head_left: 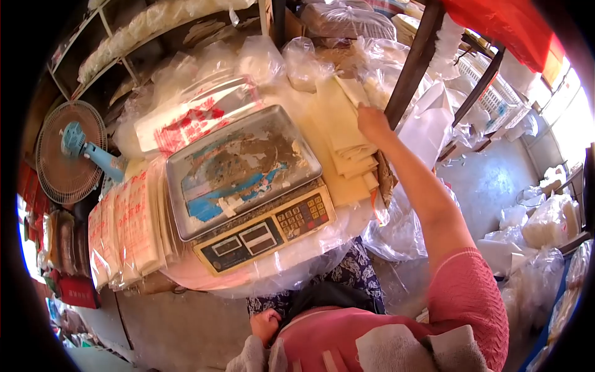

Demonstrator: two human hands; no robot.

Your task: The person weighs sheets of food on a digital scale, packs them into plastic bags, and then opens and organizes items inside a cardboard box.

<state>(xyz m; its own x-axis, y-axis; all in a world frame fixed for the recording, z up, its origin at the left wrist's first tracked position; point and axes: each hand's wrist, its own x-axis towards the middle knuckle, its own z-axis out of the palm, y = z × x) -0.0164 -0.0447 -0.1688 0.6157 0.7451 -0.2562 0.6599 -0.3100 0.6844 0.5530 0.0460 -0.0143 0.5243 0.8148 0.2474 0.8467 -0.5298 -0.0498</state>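
My right hand [374,126] reaches out to a stack of pale yellow folded sheets [341,133], with its fingers closed on the edge of a top sheet. My left hand [265,323] is curled into a fist low by my lap, beside a black cloth [331,297], and nothing shows in it. Between me and the back of the table stands a digital scale [266,232]. Its metal pan [248,167] is worn and stained, with flaking blue and brown patches and no goods on it.
Clear packs with red print [133,226] stand left of the scale, and another printed bag [192,118] lies behind it. A fan [71,149] is at the far left. Dark posts [416,62] rise on the right. Plastic bags [551,220] lie on the floor.
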